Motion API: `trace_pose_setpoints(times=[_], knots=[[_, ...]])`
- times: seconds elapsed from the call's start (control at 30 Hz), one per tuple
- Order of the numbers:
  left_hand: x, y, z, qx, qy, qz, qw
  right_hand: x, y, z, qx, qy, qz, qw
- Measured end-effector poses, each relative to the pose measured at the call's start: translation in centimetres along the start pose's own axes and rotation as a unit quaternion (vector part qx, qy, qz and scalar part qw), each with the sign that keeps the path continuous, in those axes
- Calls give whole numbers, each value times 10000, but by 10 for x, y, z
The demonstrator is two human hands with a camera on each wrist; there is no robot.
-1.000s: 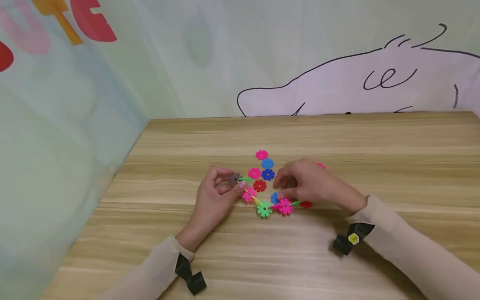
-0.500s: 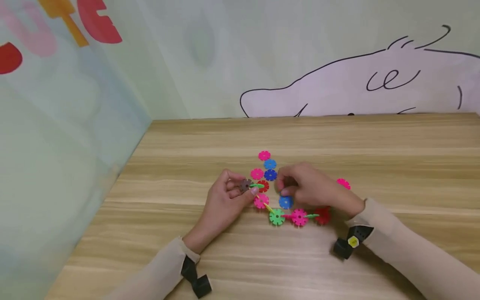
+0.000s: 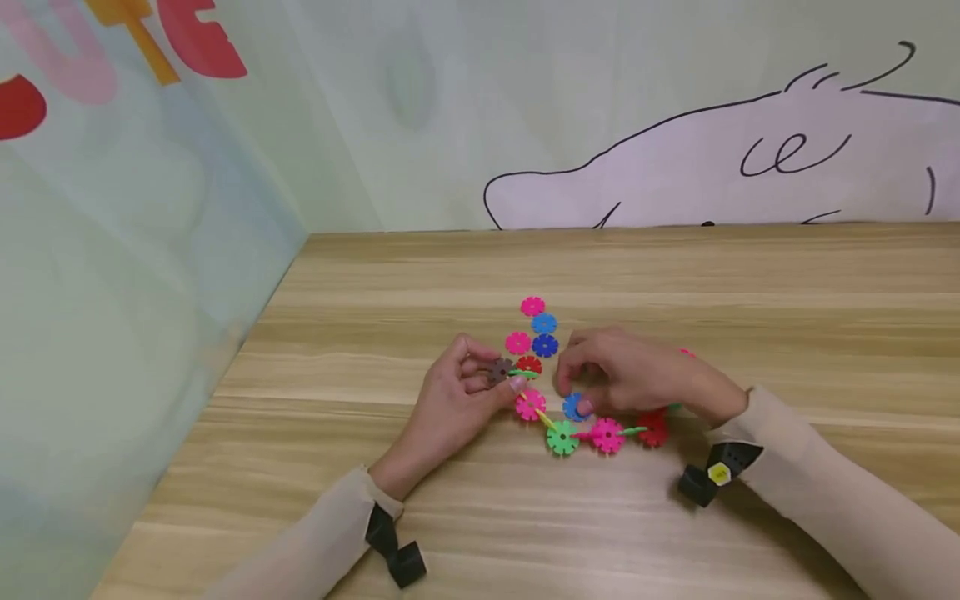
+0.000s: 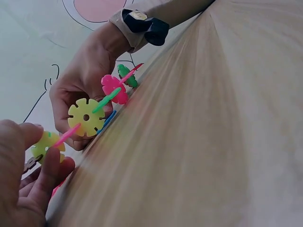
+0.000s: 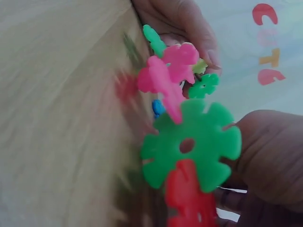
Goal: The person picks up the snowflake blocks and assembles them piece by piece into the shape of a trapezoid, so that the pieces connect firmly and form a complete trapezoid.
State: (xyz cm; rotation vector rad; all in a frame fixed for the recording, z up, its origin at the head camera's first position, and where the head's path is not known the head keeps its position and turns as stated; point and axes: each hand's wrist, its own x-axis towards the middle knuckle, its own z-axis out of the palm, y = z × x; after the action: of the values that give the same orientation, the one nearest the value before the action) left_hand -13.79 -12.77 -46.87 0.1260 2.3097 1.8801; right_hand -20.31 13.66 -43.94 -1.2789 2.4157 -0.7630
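A chain of slotted plastic snowflake discs [image 3: 607, 436], in pink, green, yellow, red and brown, curves across the table in front of both hands. My left hand [image 3: 461, 387] pinches its left end between thumb and fingers, beside the brown disc [image 3: 501, 372]. My right hand [image 3: 637, 372] has curled fingers, with the thumb over a blue snowflake disc [image 3: 572, 407] low at the table. In the left wrist view the blue disc [image 4: 108, 121] shows edge-on under the right fingertips. Close to the right wrist camera hang a green disc [image 5: 191, 137] and a red disc [image 5: 187, 196] of the chain.
Loose discs lie beyond the hands: two pink [image 3: 532, 306], a light blue [image 3: 544, 323], a dark blue [image 3: 545, 345] and a red [image 3: 529, 365]. The wooden table [image 3: 405, 283] meets a printed wall [image 3: 420, 158] at the back. Each wrist wears a black camera [image 3: 697, 483].
The chain has shifted right and nearer to the person, with my left hand on its end. The blue disc has slid a little right with my right hand. The loose discs have stayed put.
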Motion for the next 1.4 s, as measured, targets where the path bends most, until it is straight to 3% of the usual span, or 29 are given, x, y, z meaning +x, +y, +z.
trace_pose_setpoints(times=[0.33,0.47,0.57,0.7,0.93,1.13,1.4], knots=[[3,4,0,-59,-25,57,10000,3,2,-1,456,430,209,9978],[3,5,1,-61,-36,81,9999,0,0,-6,236,276,434,9984],[3,6,1,-35,-34,80,10000,-1,-2,-7,-12,210,372,9991],[3,5,2,-9,-16,77,10000,0,0,-3,335,504,244,9979],[4,3,2,-108,-17,77,9999,6,-1,5,1494,1091,903,9786],[3,3,3,-99,-14,74,9999,8,-4,9,2373,938,1124,9603],[1,2,1,-92,-9,107,9999,12,-6,14,2637,807,1200,9537]])
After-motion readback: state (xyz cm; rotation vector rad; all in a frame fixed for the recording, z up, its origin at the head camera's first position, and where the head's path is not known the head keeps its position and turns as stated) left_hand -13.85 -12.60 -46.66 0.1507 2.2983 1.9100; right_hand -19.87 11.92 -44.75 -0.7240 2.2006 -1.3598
